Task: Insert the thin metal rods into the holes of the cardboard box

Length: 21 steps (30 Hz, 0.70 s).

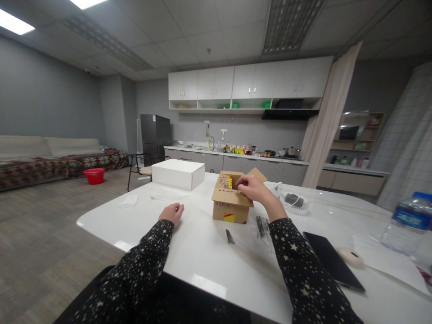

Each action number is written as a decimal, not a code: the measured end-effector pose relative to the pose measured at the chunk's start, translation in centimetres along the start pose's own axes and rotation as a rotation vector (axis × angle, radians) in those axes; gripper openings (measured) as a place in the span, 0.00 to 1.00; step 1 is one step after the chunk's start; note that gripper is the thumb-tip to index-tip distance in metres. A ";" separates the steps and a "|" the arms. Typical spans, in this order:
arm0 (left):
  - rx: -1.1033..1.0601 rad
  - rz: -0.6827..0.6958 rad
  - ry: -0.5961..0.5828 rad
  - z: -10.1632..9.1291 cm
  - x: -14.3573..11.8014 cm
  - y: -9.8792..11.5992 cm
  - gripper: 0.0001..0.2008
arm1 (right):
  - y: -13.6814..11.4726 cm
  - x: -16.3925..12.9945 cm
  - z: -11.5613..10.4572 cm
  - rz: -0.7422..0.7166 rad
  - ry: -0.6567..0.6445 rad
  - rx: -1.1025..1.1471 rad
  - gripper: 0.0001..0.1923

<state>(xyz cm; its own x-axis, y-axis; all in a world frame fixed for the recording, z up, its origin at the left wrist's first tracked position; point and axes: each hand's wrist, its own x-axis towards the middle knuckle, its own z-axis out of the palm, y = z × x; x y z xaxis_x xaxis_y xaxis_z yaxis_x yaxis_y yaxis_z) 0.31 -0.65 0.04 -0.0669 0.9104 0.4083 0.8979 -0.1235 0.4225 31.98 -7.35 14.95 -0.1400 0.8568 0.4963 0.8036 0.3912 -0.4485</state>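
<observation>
A small cardboard box point(231, 212) stands on the white table with its flaps raised. Several screws point(222, 204) stick through its front flap, heads on top and shanks hanging below. My right hand point(251, 186) is over that flap's right side, thumb and fingers pinched together; what they hold, if anything, is too small to make out. My left hand point(172, 213) rests on the table left of the box, fingers curled in and nothing visible in them. Loose screws point(230, 236) lie in a small bunch before the box. A clear bag of dark small parts point(262, 226) is near my right forearm.
A white box point(178, 174) sits at the table's far left. On the right are a white plastic item point(295, 202), a black tablet or phone point(332, 258), a beige rounded object point(350, 257), paper point(388, 263) and a water bottle point(407, 225). Plastic wrapping point(128, 201) lies left.
</observation>
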 end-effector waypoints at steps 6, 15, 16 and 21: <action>-0.023 -0.013 -0.013 -0.3 -0.2 0.3 0.18 | -0.2 -0.1 0.1 -0.022 -0.033 0.034 0.11; -0.029 -0.003 0.000 -0.2 -0.1 0.1 0.18 | 0.6 0.2 0.2 0.009 -0.030 -0.007 0.11; -0.029 -0.003 -0.001 -0.1 -0.1 0.0 0.18 | 0.5 0.1 0.2 0.015 -0.032 -0.010 0.11; -0.019 -0.003 0.000 -0.1 0.0 0.1 0.18 | -0.2 0.0 0.1 -0.009 -0.065 0.000 0.11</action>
<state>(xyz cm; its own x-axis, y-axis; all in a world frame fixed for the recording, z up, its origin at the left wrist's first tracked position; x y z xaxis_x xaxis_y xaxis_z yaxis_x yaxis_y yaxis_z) 0.37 -0.72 0.16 -0.0695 0.9106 0.4075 0.8894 -0.1285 0.4387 31.80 -7.40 14.96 -0.1845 0.8735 0.4506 0.8020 0.3988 -0.4446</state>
